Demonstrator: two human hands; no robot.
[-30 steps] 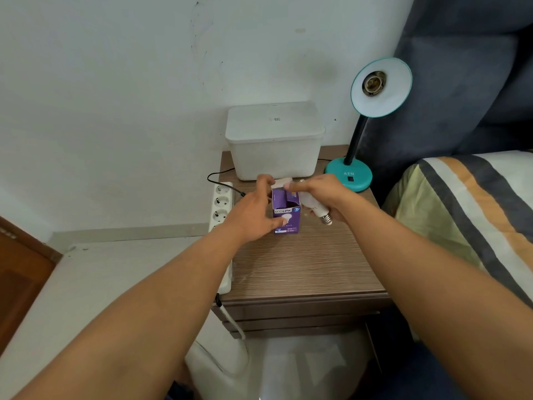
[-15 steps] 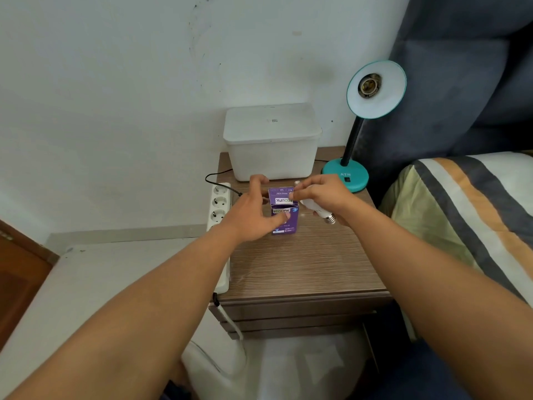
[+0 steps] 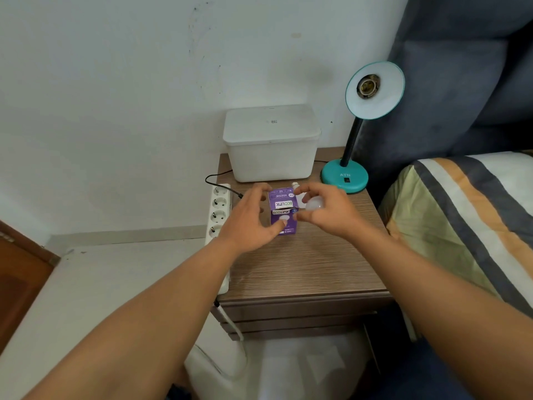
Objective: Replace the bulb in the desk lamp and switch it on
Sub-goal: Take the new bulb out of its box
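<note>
Bulb in my right hand, box in my left, mid-frame on the bench point(image 3: 302, 269).

My left hand point(image 3: 248, 219) holds the purple bulb box point(image 3: 284, 210), thumb on its front. My right hand point(image 3: 327, 213) curls round a white bulb point(image 3: 313, 204) just beside it. The lamp point(image 3: 380, 102), upper right, shows a bare socket point(image 3: 367, 86). I'd steady the box, then offer the thread squarely.

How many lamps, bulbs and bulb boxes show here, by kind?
Desk lamp: 1
Purple bulb box: 1
Light bulb: 1, in the right hand
Total: 3; a white piece behind the box is unclear.
</note>
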